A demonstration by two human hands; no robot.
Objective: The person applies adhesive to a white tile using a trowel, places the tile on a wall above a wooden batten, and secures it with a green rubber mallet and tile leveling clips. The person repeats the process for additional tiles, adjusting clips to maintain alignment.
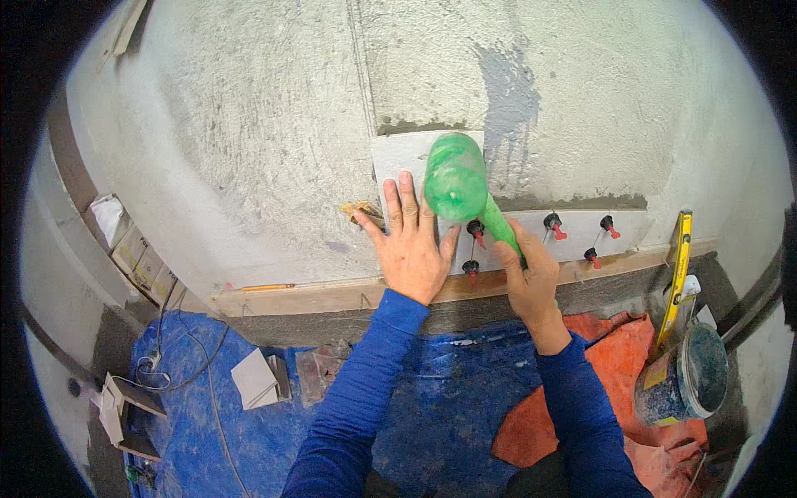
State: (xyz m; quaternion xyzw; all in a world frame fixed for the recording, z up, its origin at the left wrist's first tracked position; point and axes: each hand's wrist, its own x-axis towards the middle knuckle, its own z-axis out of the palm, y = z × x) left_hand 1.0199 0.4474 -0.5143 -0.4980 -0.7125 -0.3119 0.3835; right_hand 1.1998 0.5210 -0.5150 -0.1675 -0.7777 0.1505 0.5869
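Note:
My left hand (408,253) lies with fingers spread on a white tile (392,150) on the wall. My right hand (531,278) grips the handle of a green rubber mallet (455,178), whose head is over the tile beside my left fingertips. A row of lower tiles (523,236) runs to the right, carrying several black-and-red levelling clips (554,226). Under them is a wooden batten (330,300) with a pencil (267,287) at its left. A small yellowish object (353,212) is just left of the upright tile, partly behind my fingers.
A yellow spirit level (672,282) leans at right beside a bucket (681,382) and orange sheeting (523,432). Blue sheeting (432,423) covers the floor, with tile pieces (253,378), cables (207,365) and a small stand (124,419) at left. Boxes (137,257) stand along the left wall.

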